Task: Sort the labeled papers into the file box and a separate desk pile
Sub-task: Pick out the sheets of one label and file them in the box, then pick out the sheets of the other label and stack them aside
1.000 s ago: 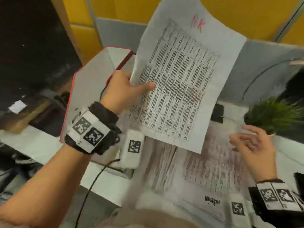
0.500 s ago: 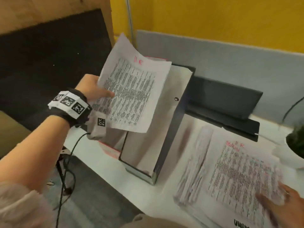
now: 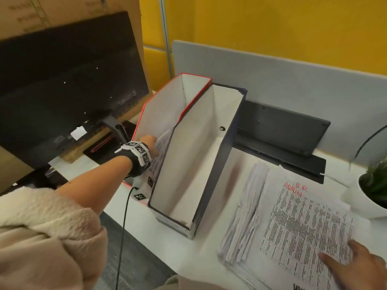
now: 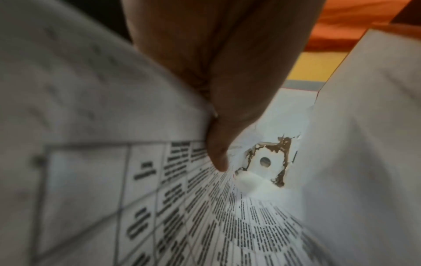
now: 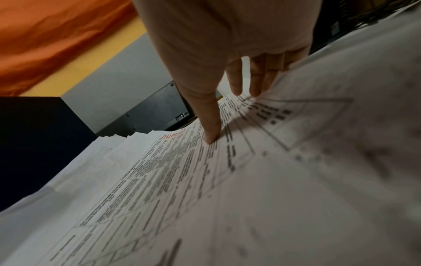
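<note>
Two open file boxes stand side by side on the desk: a red-edged box (image 3: 167, 105) and a dark blue box (image 3: 217, 164) to its right. My left hand (image 3: 150, 143) reaches into the red-edged box and pinches a printed sheet (image 3: 162, 151) that stands against the box's right wall. In the left wrist view my thumb (image 4: 216, 147) presses on the printed sheet (image 4: 193, 216), with the box's inner wall (image 4: 364, 144) beside it. My right hand (image 3: 356, 268) lies flat, fingers (image 5: 212, 133) straight, on the paper stack (image 3: 293, 216), whose top sheet carries red handwriting (image 5: 173, 135).
A dark monitor (image 3: 62, 91) stands at the back left. A black keyboard (image 3: 282, 130) leans against the grey partition (image 3: 293, 80) behind the stack. A white plant pot (image 3: 360, 201) sits at the right edge. A black cable (image 3: 123, 227) hangs off the desk's front.
My left hand has carried the sheet from in front of me down into the red-edged box. My right hand has come down flat on the paper stack.
</note>
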A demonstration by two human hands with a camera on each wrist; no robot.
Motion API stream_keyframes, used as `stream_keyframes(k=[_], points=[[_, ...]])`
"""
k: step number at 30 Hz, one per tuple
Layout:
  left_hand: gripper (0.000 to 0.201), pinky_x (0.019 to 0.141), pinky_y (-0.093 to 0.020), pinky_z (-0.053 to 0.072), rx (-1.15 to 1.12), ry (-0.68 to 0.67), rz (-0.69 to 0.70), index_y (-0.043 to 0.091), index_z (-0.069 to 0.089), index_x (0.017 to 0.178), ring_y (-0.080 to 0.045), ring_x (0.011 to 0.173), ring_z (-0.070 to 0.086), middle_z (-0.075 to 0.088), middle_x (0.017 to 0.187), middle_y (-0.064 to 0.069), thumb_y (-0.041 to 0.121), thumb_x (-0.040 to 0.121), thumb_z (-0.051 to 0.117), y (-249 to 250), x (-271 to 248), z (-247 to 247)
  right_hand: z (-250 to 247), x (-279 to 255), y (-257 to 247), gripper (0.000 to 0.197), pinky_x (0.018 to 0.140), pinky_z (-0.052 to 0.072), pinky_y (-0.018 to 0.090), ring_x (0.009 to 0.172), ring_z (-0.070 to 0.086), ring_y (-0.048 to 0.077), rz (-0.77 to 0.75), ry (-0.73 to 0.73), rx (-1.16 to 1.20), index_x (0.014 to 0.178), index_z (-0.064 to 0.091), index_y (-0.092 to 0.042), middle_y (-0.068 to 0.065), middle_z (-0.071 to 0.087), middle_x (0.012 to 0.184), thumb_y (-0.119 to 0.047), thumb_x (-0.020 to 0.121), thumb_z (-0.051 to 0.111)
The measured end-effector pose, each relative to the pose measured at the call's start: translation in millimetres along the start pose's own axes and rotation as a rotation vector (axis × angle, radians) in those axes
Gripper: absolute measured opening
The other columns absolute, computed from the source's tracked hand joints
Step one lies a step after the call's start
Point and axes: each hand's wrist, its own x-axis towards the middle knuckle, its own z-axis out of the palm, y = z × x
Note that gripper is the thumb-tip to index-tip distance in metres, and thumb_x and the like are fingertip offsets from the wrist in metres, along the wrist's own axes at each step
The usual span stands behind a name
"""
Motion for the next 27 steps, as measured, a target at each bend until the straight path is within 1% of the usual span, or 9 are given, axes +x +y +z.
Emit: stream_keyframes(k=[6,9,13,16,18,20,23,25,27], points=[[0.056,0.100,-0.038,0.043,-0.030,-0.055,0.032,0.009,0.047,0.133,-0.029,0.115,0.054,0.057,0.126,-0.012,0.006,0.081,0.066,-8,3,-2,-3,5,-1,0.088,0.108,0.031,0.047,0.122,0.040,0.043,-0.003,-0.050,-0.041,0.136,0.043,-0.009,0.028,0.047,0.131,-0.039,0.063,0.082],[0.045,0.094,-0.037,0.047,-0.219,0.090,0.079,0.011,0.051,0.127,-0.026,0.107,0.057,0.058,0.120,-0.011,-0.005,0.085,0.054,0,-4,-18,4,8,1,0.089,0.107,0.031,0.049,0.120,0.039,0.044,0.021,-0.011,-0.026,0.135,0.044,-0.012,0.029,0.047,0.128,-0.037,0.060,0.084],[0.044,0.076,-0.026,0.047,-0.435,0.341,0.233,0.015,0.059,0.115,-0.016,0.093,0.059,0.061,0.104,-0.003,-0.012,0.084,0.045,31,-28,-58,15,10,5,0.089,0.100,0.036,0.048,0.118,0.037,0.042,0.035,0.007,-0.027,0.135,0.043,-0.019,0.023,0.046,0.125,-0.043,0.059,0.083],[0.034,0.074,-0.023,0.051,-0.520,0.554,0.410,0.017,0.065,0.103,-0.014,0.087,0.062,0.065,0.097,0.000,-0.006,0.084,0.048,76,-55,-68,14,6,11,0.085,0.098,0.037,0.047,0.118,0.038,0.041,-0.039,0.056,-0.006,0.133,0.046,-0.016,0.023,0.045,0.125,-0.039,0.060,0.084],[0.026,0.070,-0.014,0.046,-0.551,0.602,0.551,0.019,0.065,0.099,-0.009,0.085,0.060,0.064,0.096,0.004,0.002,0.085,0.052,114,-78,-62,12,2,16,0.083,0.099,0.037,0.046,0.118,0.037,0.039,-0.057,0.057,0.007,0.133,0.046,-0.016,0.022,0.045,0.126,-0.036,0.062,0.084],[0.020,0.069,-0.014,0.044,-0.636,0.537,0.696,0.020,0.064,0.094,-0.008,0.084,0.059,0.065,0.097,0.005,0.007,0.085,0.052,169,-106,-39,0,0,37,0.083,0.100,0.035,0.045,0.120,0.036,0.037,0.010,0.083,0.024,0.134,0.044,-0.016,0.019,0.043,0.127,-0.034,0.062,0.084],[0.018,0.071,-0.022,0.049,-0.654,0.475,0.775,0.018,0.066,0.096,-0.009,0.078,0.060,0.065,0.089,0.005,0.012,0.084,0.054,194,-132,-11,11,-2,17,0.088,0.102,0.035,0.040,0.121,0.036,0.034,-0.085,0.061,0.070,0.136,0.041,-0.016,0.016,0.040,0.130,-0.035,0.061,0.084],[0.017,0.075,-0.027,0.051,-0.564,0.318,0.702,0.019,0.067,0.098,-0.014,0.077,0.061,0.066,0.086,0.003,0.016,0.085,0.055,201,-134,19,20,-2,0,0.091,0.103,0.034,0.038,0.123,0.035,0.032,-0.142,0.036,0.045,0.139,0.038,-0.017,0.014,0.039,0.134,-0.041,0.062,0.082],[0.021,0.083,-0.031,0.050,-0.341,0.032,0.560,0.014,0.065,0.104,-0.022,0.090,0.063,0.068,0.098,-0.005,0.021,0.088,0.054,217,-131,63,21,-3,6,0.091,0.102,0.034,0.038,0.124,0.035,0.030,-0.157,0.032,-0.015,0.139,0.037,-0.019,0.010,0.040,0.136,-0.048,0.064,0.079]])
